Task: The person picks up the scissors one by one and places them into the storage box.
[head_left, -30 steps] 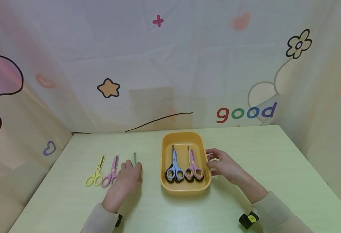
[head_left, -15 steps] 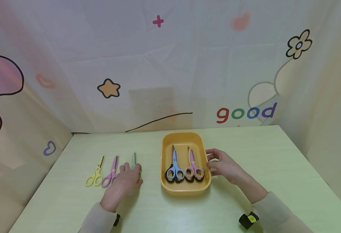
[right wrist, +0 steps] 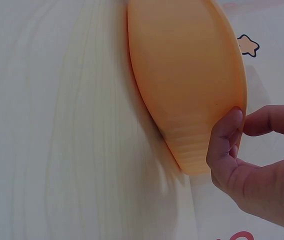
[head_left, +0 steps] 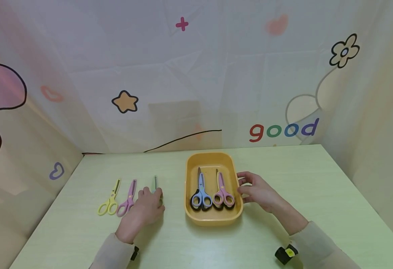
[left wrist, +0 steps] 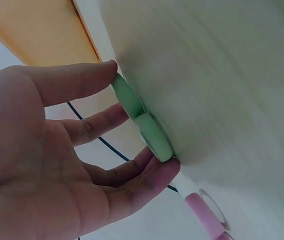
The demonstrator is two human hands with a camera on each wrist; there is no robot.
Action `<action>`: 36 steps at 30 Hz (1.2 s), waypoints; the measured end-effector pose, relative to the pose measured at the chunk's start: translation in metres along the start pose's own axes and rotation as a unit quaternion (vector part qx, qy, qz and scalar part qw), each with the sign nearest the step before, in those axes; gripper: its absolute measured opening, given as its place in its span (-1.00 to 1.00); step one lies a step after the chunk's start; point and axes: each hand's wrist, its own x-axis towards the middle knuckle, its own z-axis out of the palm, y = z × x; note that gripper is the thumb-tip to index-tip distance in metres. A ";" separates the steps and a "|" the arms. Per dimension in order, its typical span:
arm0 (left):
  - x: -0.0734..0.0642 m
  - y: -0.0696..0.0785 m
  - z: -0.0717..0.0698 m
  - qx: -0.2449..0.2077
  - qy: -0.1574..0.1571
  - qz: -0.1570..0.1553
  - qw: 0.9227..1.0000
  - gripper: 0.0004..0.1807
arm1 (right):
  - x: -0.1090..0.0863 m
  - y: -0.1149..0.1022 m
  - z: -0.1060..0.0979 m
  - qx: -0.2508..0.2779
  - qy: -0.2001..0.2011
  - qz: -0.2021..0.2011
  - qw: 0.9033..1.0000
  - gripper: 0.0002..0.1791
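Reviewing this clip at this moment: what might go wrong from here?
1. The left hand holds the green scissors by the handle loops with its fingertips, so they might slip if lifted.
2. The purple scissors lie right beside that hand, so a sideways move could nudge them.
3. The right hand touches the tray at one side; a push there could shift it and jostle the blue scissors and pink scissors inside.
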 end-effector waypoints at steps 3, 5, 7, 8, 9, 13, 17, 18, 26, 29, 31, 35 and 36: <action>0.001 0.001 0.000 -0.011 0.001 -0.007 1.000 -0.75 | 0.000 0.000 0.000 0.000 0.000 0.000 1.000 -0.36; 0.002 0.001 -0.001 -0.017 0.003 -0.013 1.000 -0.73 | 0.000 0.000 0.000 0.001 0.000 -0.001 1.000 -0.36; 0.003 0.001 -0.001 -0.022 0.005 -0.018 1.000 -0.70 | 0.000 0.000 0.000 0.003 0.000 -0.003 1.000 -0.36; 0.004 0.002 -0.001 -0.025 0.008 -0.018 0.999 -0.69 | 0.000 0.000 0.000 0.004 0.000 -0.003 1.000 -0.36; 0.004 0.002 -0.001 -0.026 0.010 -0.019 0.999 -0.68 | 0.000 0.000 0.000 0.005 0.000 -0.004 1.000 -0.36; 0.005 0.003 0.000 -0.029 0.029 -0.013 0.999 -0.67 | 0.000 0.000 -0.001 0.007 0.000 -0.006 1.000 -0.37; 0.005 0.006 0.000 -0.024 0.056 0.000 0.998 -0.67 | 0.001 0.000 -0.001 0.007 0.001 -0.003 1.000 -0.37; 0.006 0.007 -0.001 -0.022 0.063 0.002 0.998 -0.67 | 0.001 0.001 -0.001 0.006 0.001 -0.002 1.000 -0.36; 0.006 0.018 -0.005 -0.028 0.103 0.026 0.994 -0.68 | 0.000 0.000 0.000 0.008 0.001 -0.010 1.000 -0.37; 0.006 0.023 -0.008 -0.031 0.106 0.036 0.993 -0.68 | 0.000 0.000 -0.001 0.009 -0.001 -0.015 1.000 -0.37; 0.005 0.027 -0.010 -0.033 0.107 0.040 0.993 -0.68 | 0.000 0.000 -0.001 0.009 -0.002 -0.015 1.000 -0.37; 0.004 0.034 -0.013 -0.039 0.113 0.047 0.992 -0.69 | -0.001 -0.001 0.000 0.009 0.001 -0.010 1.000 -0.37; 0.004 0.036 -0.013 -0.040 0.117 0.051 0.991 -0.69 | -0.001 -0.001 0.000 0.007 -0.001 -0.012 1.000 -0.37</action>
